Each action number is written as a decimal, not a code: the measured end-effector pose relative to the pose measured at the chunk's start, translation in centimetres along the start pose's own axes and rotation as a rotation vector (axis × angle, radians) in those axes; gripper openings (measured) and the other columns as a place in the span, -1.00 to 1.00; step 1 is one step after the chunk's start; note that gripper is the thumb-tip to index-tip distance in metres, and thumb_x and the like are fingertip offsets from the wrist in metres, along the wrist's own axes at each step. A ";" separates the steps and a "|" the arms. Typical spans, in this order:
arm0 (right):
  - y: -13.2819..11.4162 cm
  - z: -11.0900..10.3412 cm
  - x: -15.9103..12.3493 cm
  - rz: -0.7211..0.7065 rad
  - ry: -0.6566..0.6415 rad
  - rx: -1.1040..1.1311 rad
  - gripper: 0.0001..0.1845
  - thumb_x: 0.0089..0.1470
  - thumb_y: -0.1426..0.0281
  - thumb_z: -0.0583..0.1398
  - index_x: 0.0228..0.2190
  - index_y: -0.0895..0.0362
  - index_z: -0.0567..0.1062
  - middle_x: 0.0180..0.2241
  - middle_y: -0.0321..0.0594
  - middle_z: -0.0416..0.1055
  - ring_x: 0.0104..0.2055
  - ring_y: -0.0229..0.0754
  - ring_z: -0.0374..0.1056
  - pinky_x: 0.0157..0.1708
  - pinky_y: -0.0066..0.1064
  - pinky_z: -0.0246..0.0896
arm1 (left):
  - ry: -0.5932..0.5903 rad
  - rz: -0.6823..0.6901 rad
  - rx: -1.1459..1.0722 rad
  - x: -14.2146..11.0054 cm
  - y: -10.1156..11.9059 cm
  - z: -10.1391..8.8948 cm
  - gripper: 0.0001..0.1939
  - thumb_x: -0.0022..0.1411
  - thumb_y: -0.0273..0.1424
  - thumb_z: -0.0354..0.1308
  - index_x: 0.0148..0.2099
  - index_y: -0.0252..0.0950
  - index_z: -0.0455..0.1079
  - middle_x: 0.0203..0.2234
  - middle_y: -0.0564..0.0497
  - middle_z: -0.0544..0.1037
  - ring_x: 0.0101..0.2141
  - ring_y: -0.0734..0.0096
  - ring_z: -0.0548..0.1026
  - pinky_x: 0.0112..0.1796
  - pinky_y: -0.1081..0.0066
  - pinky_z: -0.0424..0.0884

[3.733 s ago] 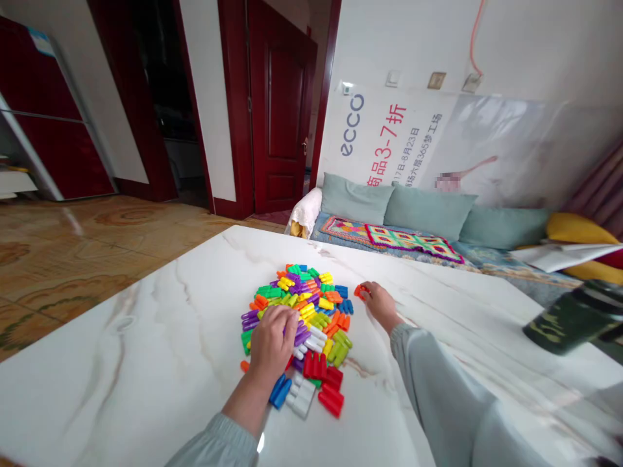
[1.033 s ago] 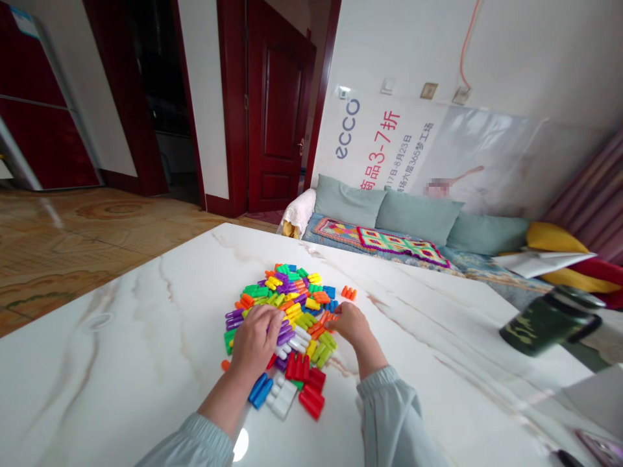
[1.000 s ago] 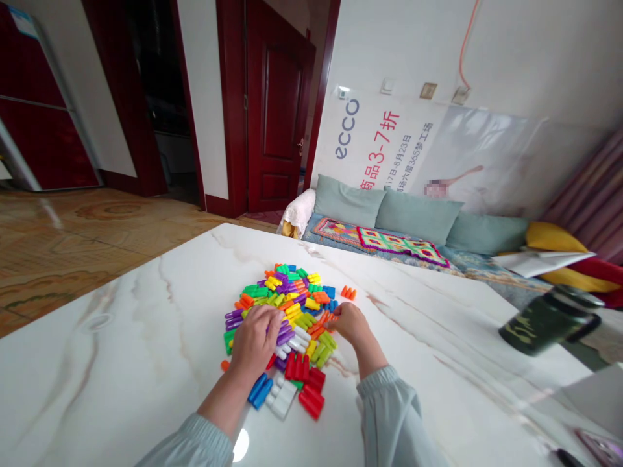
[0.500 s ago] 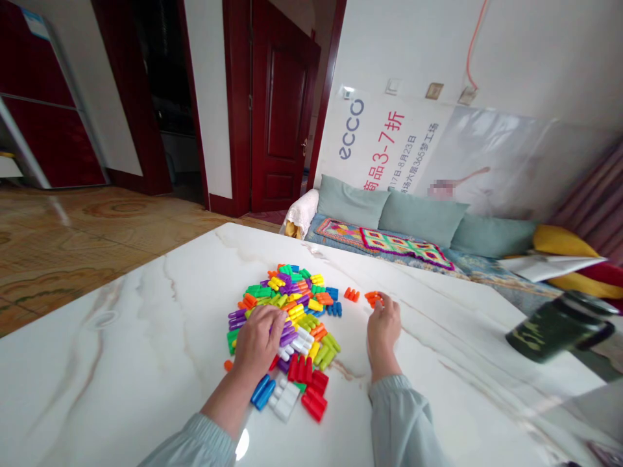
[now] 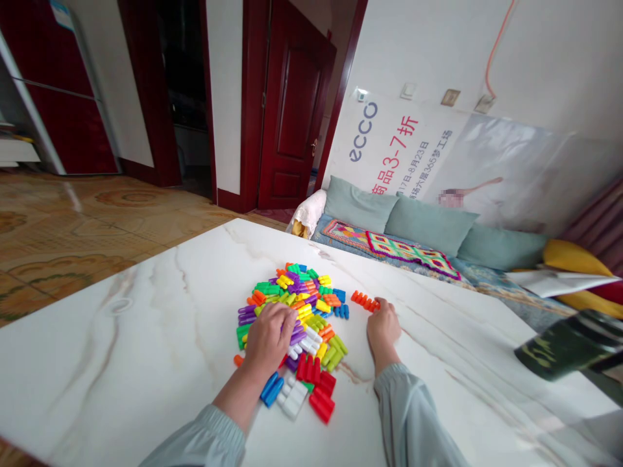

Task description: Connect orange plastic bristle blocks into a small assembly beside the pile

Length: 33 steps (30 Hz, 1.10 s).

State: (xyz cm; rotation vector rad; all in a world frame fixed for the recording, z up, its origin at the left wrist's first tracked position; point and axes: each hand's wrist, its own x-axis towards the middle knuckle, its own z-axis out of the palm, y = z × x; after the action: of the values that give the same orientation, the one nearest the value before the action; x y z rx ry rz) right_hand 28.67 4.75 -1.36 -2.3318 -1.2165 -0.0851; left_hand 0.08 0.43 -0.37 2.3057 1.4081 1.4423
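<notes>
A heap of colourful plastic building blocks (image 5: 311, 311), ribbed like joined bullets, lies on the white marbled table (image 5: 160, 363). My left hand (image 5: 270, 334) rests over the left part of the heap, its fingers curled down beside a purple block (image 5: 296, 333); what they hold, if anything, is hidden. Right of the heap, my right hand (image 5: 383, 327) has its fingertips closed on the right end of a short row of orange blocks (image 5: 364, 301). Red blocks (image 5: 321, 403), a pale grey block (image 5: 293, 397) and a blue block (image 5: 271, 389) lie at the near edge.
A dark green camouflage mug (image 5: 567, 344) stands at the table's right side. Behind the table is a sofa with grey-green cushions (image 5: 431, 224) and a crocheted cover (image 5: 413, 253). A dark red door (image 5: 296, 110) stands at the back.
My right hand has brought its orange block leftward against the other orange block, closing the gap between them. The left hand stays on the heap. The camera view has shifted slightly.
</notes>
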 end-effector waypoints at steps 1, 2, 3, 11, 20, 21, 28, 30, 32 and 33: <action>-0.1 0.1 0.1 -0.003 -0.004 -0.006 -0.42 0.08 0.63 -0.05 0.07 0.05 0.40 -0.01 -0.09 0.36 -0.06 -0.10 0.37 -0.22 -0.36 0.23 | -0.001 -0.004 0.001 0.0 0.0 0.0 -0.67 0.43 -0.35 -0.12 -0.26 -0.28 0.45 -0.33 -0.06 0.52 -0.20 0.27 0.46 -0.13 0.27 0.39; -0.1 0.1 0.2 -0.005 -0.007 -0.011 -0.42 0.07 0.64 -0.05 0.07 0.05 0.39 -0.01 -0.08 0.36 -0.05 -0.10 0.37 -0.21 -0.36 0.23 | -0.002 -0.008 0.001 0.0 0.0 0.0 -0.66 0.43 -0.35 -0.12 -0.26 -0.28 0.45 -0.33 -0.06 0.52 -0.20 0.26 0.45 -0.13 0.27 0.39; -0.2 0.2 0.3 -0.003 -0.009 -0.015 -0.42 0.07 0.64 -0.05 0.08 0.06 0.39 -0.01 -0.08 0.36 -0.05 -0.10 0.37 -0.21 -0.36 0.23 | -0.004 -0.013 -0.001 0.0 0.0 0.0 -0.66 0.43 -0.35 -0.12 -0.25 -0.28 0.46 -0.33 -0.06 0.51 -0.20 0.26 0.45 -0.13 0.26 0.39; -0.3 0.7 1.1 0.003 0.005 -0.017 -0.43 0.06 0.63 -0.06 0.07 0.09 0.39 -0.02 -0.05 0.37 -0.05 -0.05 0.39 -0.22 -0.31 0.25 | -0.001 -0.018 -0.005 0.0 0.1 -0.1 -0.66 0.42 -0.34 -0.12 -0.25 -0.27 0.46 -0.32 -0.05 0.51 -0.20 0.27 0.45 -0.13 0.27 0.39; -0.4 1.1 0.8 -0.015 0.068 0.024 -0.44 0.10 0.61 -0.04 0.10 0.11 0.36 -0.01 -0.03 0.34 -0.12 -0.09 0.40 -0.23 -0.34 0.22 | -0.019 -0.024 -0.006 0.0 0.0 -0.1 -0.66 0.42 -0.34 -0.12 -0.25 -0.27 0.46 -0.30 -0.06 0.51 -0.19 0.27 0.45 -0.11 0.25 0.38; -0.4 1.0 0.6 -0.008 0.086 0.033 -0.46 0.11 0.59 -0.04 0.10 0.14 0.35 0.01 -0.01 0.32 -0.12 -0.08 0.40 -0.24 -0.33 0.22 | -0.019 -0.022 -0.005 0.0 0.0 -0.1 -0.66 0.42 -0.33 -0.12 -0.25 -0.27 0.46 -0.30 -0.06 0.51 -0.19 0.27 0.45 -0.11 0.25 0.38; -1.2 0.4 -1.5 -0.155 0.172 0.148 -0.61 0.09 0.47 0.02 -0.06 0.13 0.44 -0.05 -0.10 0.36 -0.09 -0.08 0.34 -0.25 -0.35 0.19 | 0.000 -0.004 0.004 0.1 0.0 -0.1 -0.66 0.43 -0.34 -0.12 -0.27 -0.27 0.45 -0.33 -0.05 0.51 -0.20 0.28 0.46 -0.12 0.27 0.39; -1.8 0.2 -2.6 -0.313 0.192 0.238 -0.65 0.09 0.46 0.01 -0.13 0.11 0.46 -0.11 -0.13 0.40 -0.07 -0.09 0.31 -0.15 -0.34 0.18 | 0.004 0.001 -0.002 0.1 0.1 -0.1 -0.67 0.42 -0.34 -0.11 -0.27 -0.26 0.45 -0.33 -0.05 0.52 -0.20 0.28 0.46 -0.12 0.27 0.39; -2.5 0.2 -3.7 -0.452 0.180 0.301 -0.67 0.10 0.46 0.00 -0.16 0.10 0.47 -0.11 -0.13 0.41 -0.02 -0.09 0.27 -0.02 -0.32 0.13 | 0.007 0.001 -0.006 0.1 0.1 -0.1 -0.67 0.42 -0.34 -0.11 -0.27 -0.26 0.46 -0.33 -0.05 0.52 -0.20 0.28 0.46 -0.12 0.27 0.39; -2.7 0.2 -4.2 -0.483 0.158 0.310 -0.68 0.10 0.47 0.00 -0.16 0.09 0.47 -0.10 -0.13 0.41 0.00 -0.10 0.26 0.02 -0.32 0.11 | 0.008 0.001 -0.006 0.1 0.1 -0.1 -0.67 0.42 -0.34 -0.11 -0.27 -0.26 0.46 -0.33 -0.05 0.52 -0.20 0.28 0.46 -0.12 0.27 0.40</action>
State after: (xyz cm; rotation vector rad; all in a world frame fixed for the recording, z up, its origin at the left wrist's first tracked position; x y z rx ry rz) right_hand 24.01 2.99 -1.58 -1.7011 -1.5609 -0.2244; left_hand 0.09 0.39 -0.12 2.2997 1.4034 1.4553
